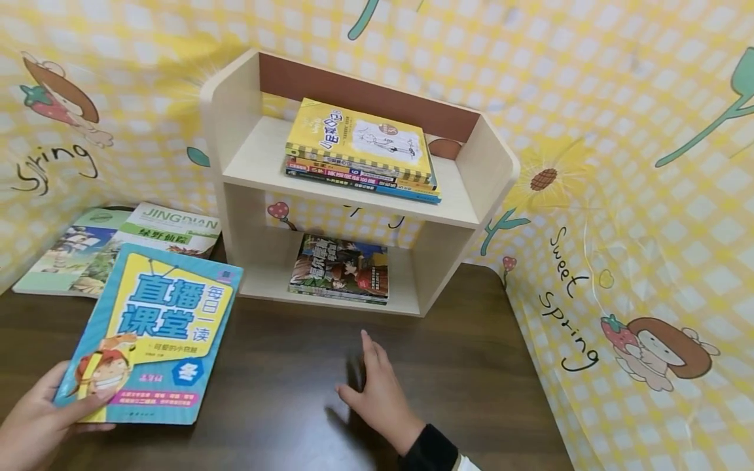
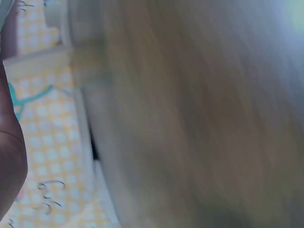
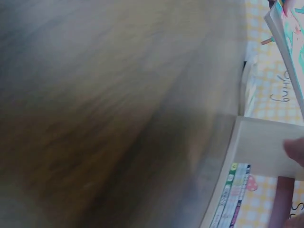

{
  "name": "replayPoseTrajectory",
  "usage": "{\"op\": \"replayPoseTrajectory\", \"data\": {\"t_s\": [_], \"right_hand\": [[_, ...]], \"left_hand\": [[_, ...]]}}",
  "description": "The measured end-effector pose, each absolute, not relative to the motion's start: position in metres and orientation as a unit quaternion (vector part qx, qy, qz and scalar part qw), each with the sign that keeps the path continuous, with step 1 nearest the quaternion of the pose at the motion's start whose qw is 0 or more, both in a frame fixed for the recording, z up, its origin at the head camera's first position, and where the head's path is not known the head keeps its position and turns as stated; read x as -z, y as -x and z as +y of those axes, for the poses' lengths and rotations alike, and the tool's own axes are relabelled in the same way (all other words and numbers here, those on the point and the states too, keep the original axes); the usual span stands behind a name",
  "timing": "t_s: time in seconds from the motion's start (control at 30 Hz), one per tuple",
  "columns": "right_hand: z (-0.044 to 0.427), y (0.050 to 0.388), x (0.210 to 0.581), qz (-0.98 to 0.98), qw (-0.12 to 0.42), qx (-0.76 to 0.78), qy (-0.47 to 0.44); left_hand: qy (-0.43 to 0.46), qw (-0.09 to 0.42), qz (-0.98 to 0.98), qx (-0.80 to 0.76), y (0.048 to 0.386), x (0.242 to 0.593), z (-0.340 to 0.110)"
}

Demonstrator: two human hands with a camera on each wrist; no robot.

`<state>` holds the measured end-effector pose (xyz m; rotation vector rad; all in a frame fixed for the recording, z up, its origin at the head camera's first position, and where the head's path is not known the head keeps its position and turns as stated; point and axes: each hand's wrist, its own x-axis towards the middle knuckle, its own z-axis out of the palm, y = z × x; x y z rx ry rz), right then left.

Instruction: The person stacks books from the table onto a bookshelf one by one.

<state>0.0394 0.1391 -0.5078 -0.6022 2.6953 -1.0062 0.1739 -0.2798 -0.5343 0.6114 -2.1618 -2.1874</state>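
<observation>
In the head view my left hand (image 1: 55, 412) holds a blue and yellow book (image 1: 165, 333) by its lower left corner, thumb on the cover. The book is raised and overlaps the magazines behind it. My right hand (image 1: 379, 392) is over the dark table with its fingers extended, holding nothing, in front of the shelf. In the right wrist view the held book (image 3: 289, 52) shows its edge at the upper right, and part of my right hand (image 3: 295, 151) appears at the right border. The left wrist view shows only a strip of the left hand (image 2: 10, 156).
A two-tier cream shelf (image 1: 444, 268) stands at the back. Its upper tier bears a stack of books (image 1: 359, 147); its lower tier has a comic stack (image 1: 341, 268). Two magazines (image 1: 76, 255) lie on the table (image 1: 283, 386) at the left. Checked yellow cloth (image 1: 624, 261) surrounds the table.
</observation>
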Motion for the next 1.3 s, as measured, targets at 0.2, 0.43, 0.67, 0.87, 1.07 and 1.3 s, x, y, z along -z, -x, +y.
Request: {"op": "replayPoseTrajectory", "data": {"t_s": [0.2,0.43,0.67,0.87,1.07,1.3], "right_hand": [[0.133,-0.045,0.495,0.876,0.122,0.424,0.194],[0.122,-0.050,0.488,0.819,0.146,0.523,0.185],[0.113,-0.057,0.486,0.720,0.184,0.646,0.175],[0.110,-0.062,0.484,0.678,0.160,0.702,0.149],[0.107,-0.064,0.483,0.684,0.137,0.708,0.108],[0.107,-0.058,0.478,0.667,0.125,0.731,0.071]], "left_hand": [[-0.058,0.032,-0.619,0.783,-0.168,0.526,-0.235],[0.037,0.024,-0.542,0.840,-0.146,0.526,-0.175],[-0.026,-0.004,-0.552,0.833,-0.124,0.515,-0.117],[-0.073,-0.024,-0.574,0.815,-0.114,0.501,-0.089],[-0.100,-0.003,-0.560,0.823,-0.110,0.495,-0.077],[-0.126,-0.018,-0.571,0.811,-0.107,0.497,-0.070]]}}
